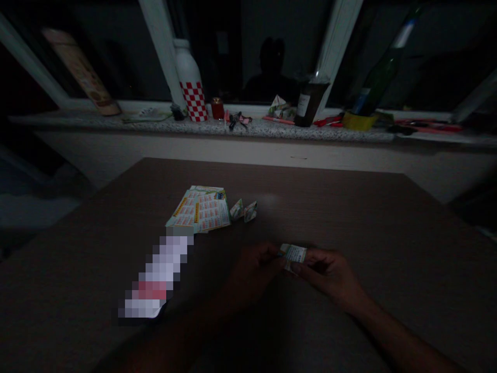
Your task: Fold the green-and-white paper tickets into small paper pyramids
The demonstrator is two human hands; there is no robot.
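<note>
Between my two hands is a small folded piece of printed paper (294, 253), held just above the brown table (341, 207). My left hand (256, 267) pinches its left edge between thumb and fingers. On the other side my right hand (330, 272) grips the paper's right edge, thumb at the front. Farther back and left lie several printed paper sheets (212, 213) in an overlapping stack. Two small folded paper pieces (244, 211) stand beside that stack on its right. The dim light hides the finer folds.
A pixelated, lit phone-like object (155, 280) lies left of my hands. Along the granite windowsill (155, 124) stand a checkered white bottle (192, 83), a small red jar (217, 108), a dark cup (308, 103), a green bottle (382, 72) and a patterned tumbler (81, 72).
</note>
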